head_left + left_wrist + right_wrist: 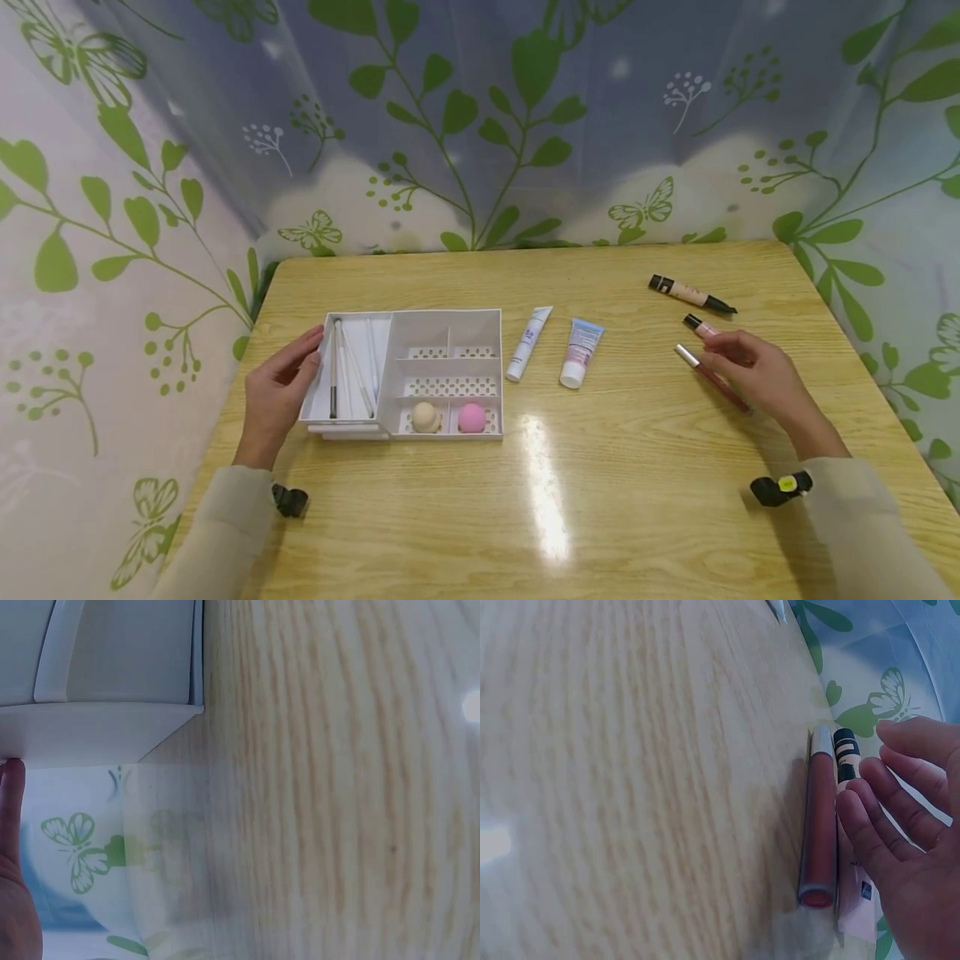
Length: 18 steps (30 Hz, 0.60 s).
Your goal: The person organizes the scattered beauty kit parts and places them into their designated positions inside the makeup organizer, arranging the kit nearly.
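Observation:
My left hand (276, 393) rests against the left side of a white organizer (420, 332), its fingers along the wall; in the left wrist view one fingertip (13, 774) touches the organizer's side. My right hand (765, 377) hovers at the right over a red lip gloss tube (821, 825) with a silver cap and a pink tube (853, 907) with a black cap, which it partly covers in the head view. Its fingers are loosely bent with nothing between them. A beige concealer tube (688, 292) with black ends lies just beyond.
Makeup brushes (333, 375) lie in the organizer's left tray. A beige sponge (425, 417) and a pink sponge (472, 418) sit in its front compartments. A slim white tube (529, 343) and a blue-and-white tube (582, 353) lie right of it. Patterned curtains surround the table.

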{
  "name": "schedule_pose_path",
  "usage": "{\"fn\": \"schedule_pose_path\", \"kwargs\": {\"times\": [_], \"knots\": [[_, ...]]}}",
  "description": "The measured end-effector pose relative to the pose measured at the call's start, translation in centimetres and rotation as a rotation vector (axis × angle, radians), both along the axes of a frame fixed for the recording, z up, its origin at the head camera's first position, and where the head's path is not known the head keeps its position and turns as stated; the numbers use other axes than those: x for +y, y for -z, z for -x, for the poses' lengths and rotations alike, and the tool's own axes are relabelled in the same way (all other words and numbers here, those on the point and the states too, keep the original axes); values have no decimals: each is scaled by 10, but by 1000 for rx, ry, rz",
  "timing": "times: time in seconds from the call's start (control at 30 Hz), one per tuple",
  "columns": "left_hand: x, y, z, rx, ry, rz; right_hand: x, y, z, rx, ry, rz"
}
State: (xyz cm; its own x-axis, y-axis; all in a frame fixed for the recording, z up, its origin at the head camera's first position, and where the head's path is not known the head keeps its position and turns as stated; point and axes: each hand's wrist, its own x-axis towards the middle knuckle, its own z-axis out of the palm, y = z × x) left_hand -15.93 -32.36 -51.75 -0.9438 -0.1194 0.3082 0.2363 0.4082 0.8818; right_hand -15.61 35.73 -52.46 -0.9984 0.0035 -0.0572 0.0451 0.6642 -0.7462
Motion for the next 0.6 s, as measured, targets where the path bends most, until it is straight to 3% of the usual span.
{"fn": "schedule_pose_path", "kwargs": {"times": [0.3,0.6], "knots": [[-1,1,0,41,4,11,4,4,-2,19,11,-3],[1,0,0,33,7,-17,4,7,-2,8,2,-18]]}}
